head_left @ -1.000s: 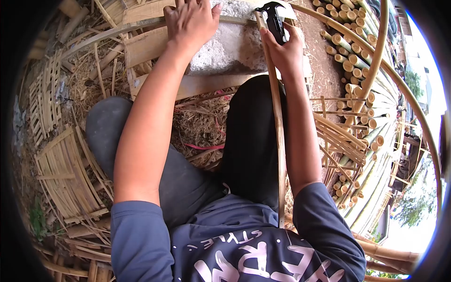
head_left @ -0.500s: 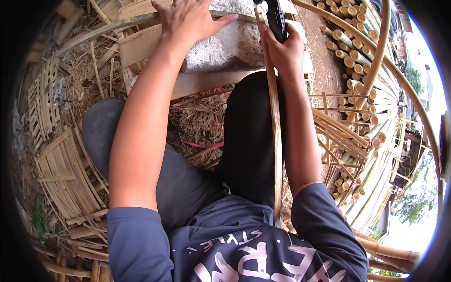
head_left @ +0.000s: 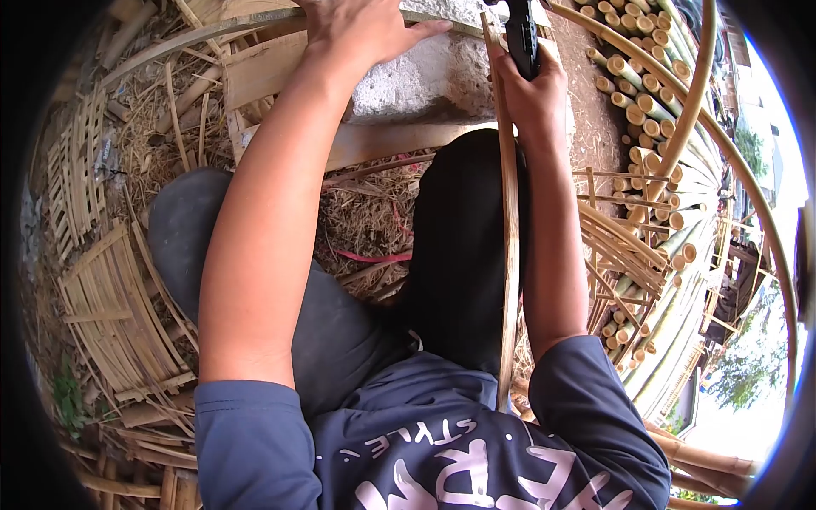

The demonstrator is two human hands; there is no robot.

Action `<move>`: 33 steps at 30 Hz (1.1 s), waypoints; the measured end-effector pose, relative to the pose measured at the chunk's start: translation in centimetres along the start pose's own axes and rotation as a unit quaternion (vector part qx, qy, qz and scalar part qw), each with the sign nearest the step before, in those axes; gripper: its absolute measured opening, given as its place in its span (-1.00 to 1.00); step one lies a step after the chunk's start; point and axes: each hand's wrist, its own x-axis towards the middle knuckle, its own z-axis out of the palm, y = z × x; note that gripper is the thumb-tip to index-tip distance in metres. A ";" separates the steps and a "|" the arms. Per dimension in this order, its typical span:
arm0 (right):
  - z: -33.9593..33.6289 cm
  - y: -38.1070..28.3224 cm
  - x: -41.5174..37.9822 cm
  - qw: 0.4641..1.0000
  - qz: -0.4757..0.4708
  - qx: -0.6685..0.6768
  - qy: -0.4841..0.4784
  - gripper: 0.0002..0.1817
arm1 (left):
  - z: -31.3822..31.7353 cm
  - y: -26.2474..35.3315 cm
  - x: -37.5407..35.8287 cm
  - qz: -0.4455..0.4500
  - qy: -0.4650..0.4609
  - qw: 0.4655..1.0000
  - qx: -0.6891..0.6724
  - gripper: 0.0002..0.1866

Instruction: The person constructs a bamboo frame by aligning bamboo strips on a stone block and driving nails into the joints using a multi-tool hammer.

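My left hand [head_left: 353, 27] rests over a long curved bamboo strip [head_left: 212, 31] at the top of the view. Its thumb is stretched out to the right, and the other fingertips are cut off by the frame edge. Under it sits a rough grey stone block [head_left: 422, 81]. My right hand [head_left: 535, 89] is wrapped round the black handle of a hammer [head_left: 522, 38], whose head reaches the top edge. A second, upright bamboo strip [head_left: 510, 229] runs against the right hand's inner side and down over my right thigh to my shirt.
Wooden boards [head_left: 263, 68] lie around the stone. Straw and shavings [head_left: 370, 208] cover the ground between my legs. Woven bamboo panels [head_left: 127, 310] lie at the left. Stacked bamboo poles [head_left: 650, 102] fill the right side, with a long bent pole [head_left: 693, 93] crossing before them.
Both hands, the hammer and the upright strip appear slightly farther right and higher in the view, as does the stone. The right hand keeps its grip.
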 end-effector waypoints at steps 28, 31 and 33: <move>0.0 0.0 0.2 0.999 0.031 -0.025 -0.007 -0.78 | 3.4 1.8 4.0 -0.050 -0.034 0.995 -0.083 -0.38; 0.1 -0.2 0.1 0.998 0.065 0.009 -0.006 -0.75 | -0.1 2.7 3.6 -0.145 -0.176 0.961 -0.154 -0.47; -0.2 -0.2 0.3 0.997 0.066 -0.029 -0.007 -0.73 | 0.5 2.5 3.3 -0.117 -0.135 0.975 -0.133 -0.50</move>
